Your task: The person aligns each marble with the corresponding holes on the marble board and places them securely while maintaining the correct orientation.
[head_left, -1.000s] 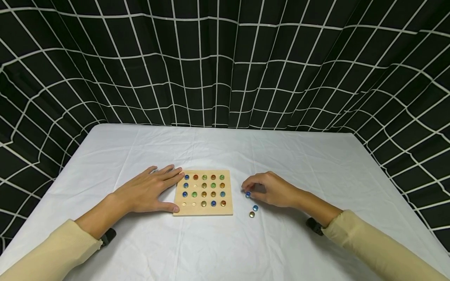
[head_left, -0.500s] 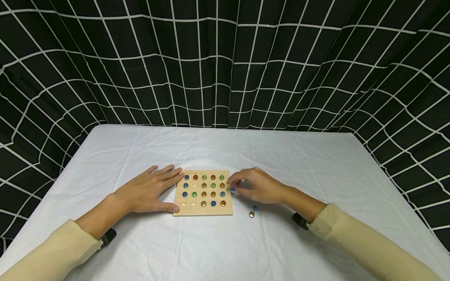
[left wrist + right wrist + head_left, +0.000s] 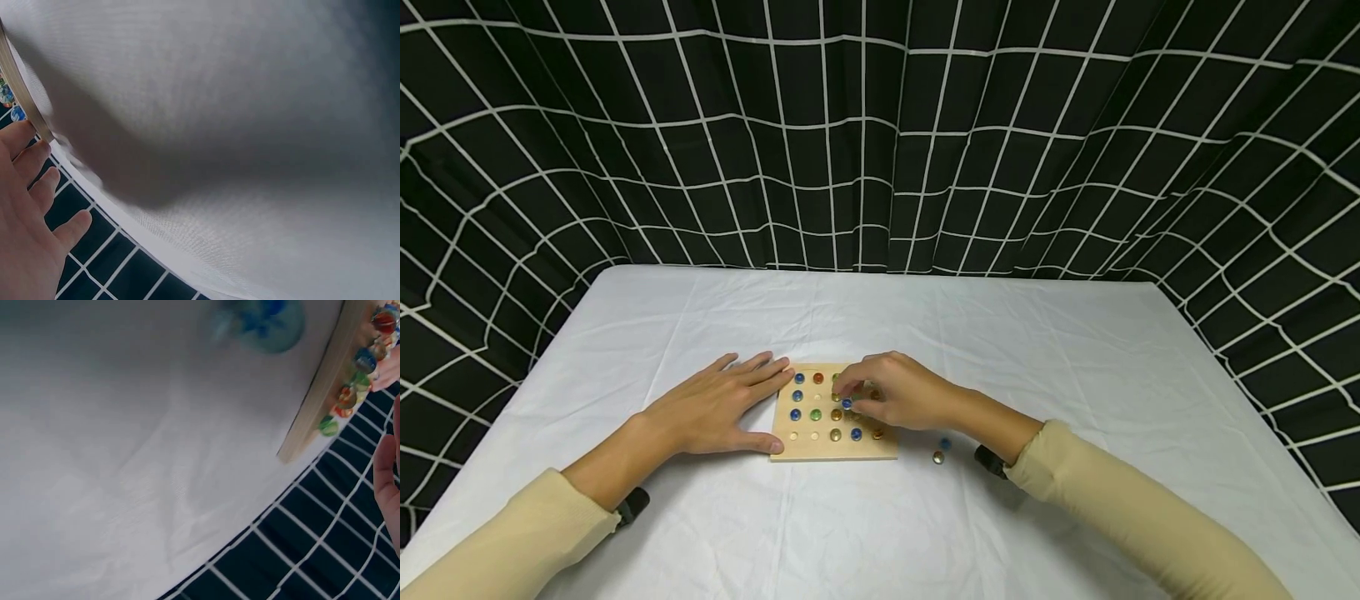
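This looks like a curtained-off recording booth, perhaps in a lab: a black curtain [image 3: 880, 154] with white grid lines encloses the back and sides of a tabletop draped in white cloth [image 3: 1060, 358]; small wrist-worn devices [image 3: 633, 505] show.

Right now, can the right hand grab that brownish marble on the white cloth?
Probably not yet: the right hand pinches a blue marble over the board, though nothing covers the brownish marble.
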`<state>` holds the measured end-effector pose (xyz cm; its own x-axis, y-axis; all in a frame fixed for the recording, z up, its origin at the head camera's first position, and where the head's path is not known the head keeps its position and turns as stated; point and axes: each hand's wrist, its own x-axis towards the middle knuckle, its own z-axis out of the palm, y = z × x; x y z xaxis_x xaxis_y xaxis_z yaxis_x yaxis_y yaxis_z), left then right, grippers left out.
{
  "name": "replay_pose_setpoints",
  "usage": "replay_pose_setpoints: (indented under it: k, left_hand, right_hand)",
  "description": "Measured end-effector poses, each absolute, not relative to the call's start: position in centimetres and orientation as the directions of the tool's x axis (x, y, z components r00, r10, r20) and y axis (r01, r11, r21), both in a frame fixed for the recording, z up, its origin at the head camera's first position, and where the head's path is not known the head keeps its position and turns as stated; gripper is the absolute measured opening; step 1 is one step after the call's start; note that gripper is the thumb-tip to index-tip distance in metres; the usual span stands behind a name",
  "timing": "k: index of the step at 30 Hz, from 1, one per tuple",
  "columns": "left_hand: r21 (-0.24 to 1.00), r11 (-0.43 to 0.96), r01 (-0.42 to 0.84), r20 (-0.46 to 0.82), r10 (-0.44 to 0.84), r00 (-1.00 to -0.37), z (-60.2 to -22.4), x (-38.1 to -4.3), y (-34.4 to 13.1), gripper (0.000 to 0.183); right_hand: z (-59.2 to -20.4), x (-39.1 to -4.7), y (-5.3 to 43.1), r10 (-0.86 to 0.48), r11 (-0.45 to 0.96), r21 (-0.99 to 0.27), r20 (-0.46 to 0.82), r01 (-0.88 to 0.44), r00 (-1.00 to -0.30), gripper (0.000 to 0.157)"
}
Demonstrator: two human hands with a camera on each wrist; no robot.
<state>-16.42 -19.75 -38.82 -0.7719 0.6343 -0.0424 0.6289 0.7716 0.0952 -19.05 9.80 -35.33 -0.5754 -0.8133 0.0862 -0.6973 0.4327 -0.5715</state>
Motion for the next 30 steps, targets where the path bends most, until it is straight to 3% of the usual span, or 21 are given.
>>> replay_pose_setpoints:
  k: [17,30]
  left_hand:
    - [0.107,0.769,0.630,-0.043,0.637,-0.770,-38.7,-16.5,-19.8,0.104]
    - [0.101,0.764,0.638,-0.028,0.643,-0.765,-38.7,-16.4,-19.8,0.103]
  right_hand:
    - [-36.2,-18.2,6.7,-0.882,0.366,-0.508,0.077,-0.780,-0.464,0.023]
    - [-36.7,-17.6,5.8,-0.899,0.374,-0.375,0.078,-0.848,-0.431,0.021]
